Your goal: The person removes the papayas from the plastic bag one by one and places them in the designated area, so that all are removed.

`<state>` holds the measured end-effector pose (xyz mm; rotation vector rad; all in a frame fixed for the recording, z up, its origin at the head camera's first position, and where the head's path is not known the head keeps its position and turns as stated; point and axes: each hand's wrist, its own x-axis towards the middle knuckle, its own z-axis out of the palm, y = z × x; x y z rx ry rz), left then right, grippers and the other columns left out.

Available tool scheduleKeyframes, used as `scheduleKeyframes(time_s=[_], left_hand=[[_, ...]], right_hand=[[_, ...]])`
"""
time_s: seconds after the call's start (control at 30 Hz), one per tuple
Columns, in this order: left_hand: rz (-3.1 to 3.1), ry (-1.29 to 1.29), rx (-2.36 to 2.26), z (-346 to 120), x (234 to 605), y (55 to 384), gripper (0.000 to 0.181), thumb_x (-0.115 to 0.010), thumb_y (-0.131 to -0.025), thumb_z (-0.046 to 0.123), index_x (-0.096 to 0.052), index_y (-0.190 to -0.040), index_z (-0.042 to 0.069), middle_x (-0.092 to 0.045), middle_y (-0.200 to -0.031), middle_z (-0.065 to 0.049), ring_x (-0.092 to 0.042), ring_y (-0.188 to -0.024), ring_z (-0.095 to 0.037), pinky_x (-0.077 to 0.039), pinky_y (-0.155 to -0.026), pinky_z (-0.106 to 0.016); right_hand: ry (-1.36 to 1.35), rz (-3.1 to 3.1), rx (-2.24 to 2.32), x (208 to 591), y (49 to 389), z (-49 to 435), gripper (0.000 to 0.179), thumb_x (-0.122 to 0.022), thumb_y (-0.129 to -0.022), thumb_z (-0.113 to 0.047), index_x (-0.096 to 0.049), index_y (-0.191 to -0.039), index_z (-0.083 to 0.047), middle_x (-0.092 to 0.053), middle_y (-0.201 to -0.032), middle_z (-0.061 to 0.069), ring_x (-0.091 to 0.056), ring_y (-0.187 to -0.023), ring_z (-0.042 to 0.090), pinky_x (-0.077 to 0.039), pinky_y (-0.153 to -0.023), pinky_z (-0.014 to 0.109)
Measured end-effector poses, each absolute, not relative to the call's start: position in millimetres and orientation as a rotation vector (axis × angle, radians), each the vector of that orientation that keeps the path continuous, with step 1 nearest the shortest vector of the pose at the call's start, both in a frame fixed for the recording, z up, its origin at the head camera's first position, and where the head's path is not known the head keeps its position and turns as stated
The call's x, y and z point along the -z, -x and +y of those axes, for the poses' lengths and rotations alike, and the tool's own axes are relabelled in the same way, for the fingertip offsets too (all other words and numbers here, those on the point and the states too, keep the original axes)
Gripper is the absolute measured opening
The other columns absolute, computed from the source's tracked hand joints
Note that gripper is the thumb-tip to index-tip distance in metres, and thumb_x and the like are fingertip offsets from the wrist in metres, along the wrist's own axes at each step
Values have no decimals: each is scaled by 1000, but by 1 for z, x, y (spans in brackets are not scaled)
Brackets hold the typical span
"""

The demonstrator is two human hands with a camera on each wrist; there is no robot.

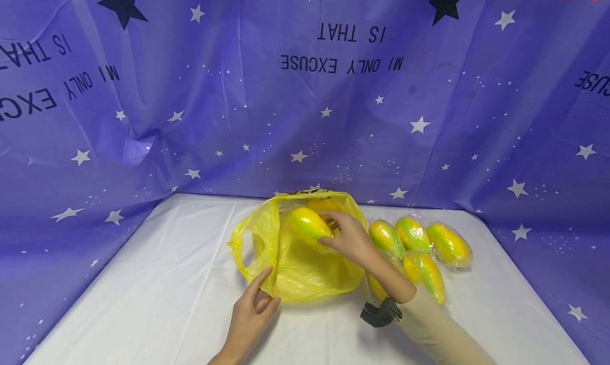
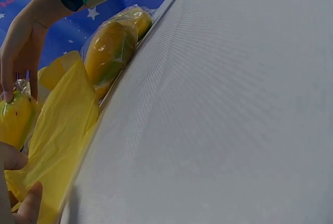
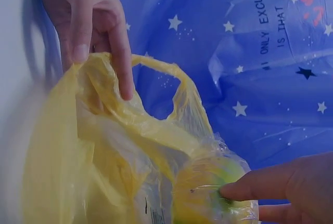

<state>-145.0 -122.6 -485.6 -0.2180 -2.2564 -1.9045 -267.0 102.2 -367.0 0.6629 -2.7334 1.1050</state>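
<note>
A thin yellow plastic bag (image 1: 314, 280) lies on its side on the table, its mouth toward me. My left hand (image 1: 252, 314) holds the lower left edge of that mouth between thumb and fingers; in the right wrist view the left hand (image 3: 91, 21) has its thumb at the rim. Fingertips of my right hand (image 1: 350, 238) grip a yellow-green mango (image 1: 307, 224) at the bag's mouth. Clear film wraps this mango (image 3: 203, 187) in the right wrist view. Behind it, inside the bag, more yellow shows, partly hidden.
Several film-wrapped mangoes (image 1: 421, 272) lie together right of the bag, some behind my right forearm. A black strap (image 1: 381, 313) sits at the right wrist. White cloth covers the table (image 1: 157, 280); a purple curtain (image 1: 267, 142) with stars stands behind and at both sides.
</note>
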Motion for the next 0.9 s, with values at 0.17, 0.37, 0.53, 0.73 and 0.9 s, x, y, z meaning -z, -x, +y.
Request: scheduleKeyframes(time_s=[0.17,0.37,0.53,0.73,0.9], left_hand=[[-2274,216,1899,-123,487,146,66,-69,-89,5,-38,-147,11,-32,-150,-23,-60,-110,-37,-53,-90,-34],[-2269,235,1891,-124,488,146,65,-69,-89,6,-38,-147,10,-32,-150,-23,-59,-111,-39,-53,-90,-35],[-2271,235,1869,-124,488,146,65,-69,-89,7,-39,-146,10,-33,-149,-23,-60,-111,-39,-53,-90,-36],[-2264,227,1859,-123,489,146,64,-70,-88,6,-40,-145,10,-34,-149,-22,-58,-112,-40,-53,-90,-36],[-2251,263,1849,-123,488,146,63,-70,-89,8,-40,-145,8,-34,-149,-24,-57,-113,-42,-53,-90,-36]], right_hand=[[-656,-2712,-1142,364,261,103,57,-84,-75,-10,-61,-127,-8,-64,-109,6,-63,-94,22,-56,-83,37],[-657,-2687,-1188,366,256,107,56,-84,-75,-11,-62,-126,-9,-64,-107,5,-62,-93,21,-55,-83,36],[-662,-2653,-1234,368,250,113,54,-83,-76,-12,-62,-126,-10,-62,-105,3,-61,-93,21,-55,-83,37],[-647,-2644,-1253,366,242,121,54,-82,-77,-13,-62,-127,-11,-62,-106,3,-60,-93,21,-54,-85,38],[-643,-2635,-1282,366,237,127,54,-82,-77,-14,-62,-127,-13,-62,-109,1,-60,-95,20,-54,-87,39]])
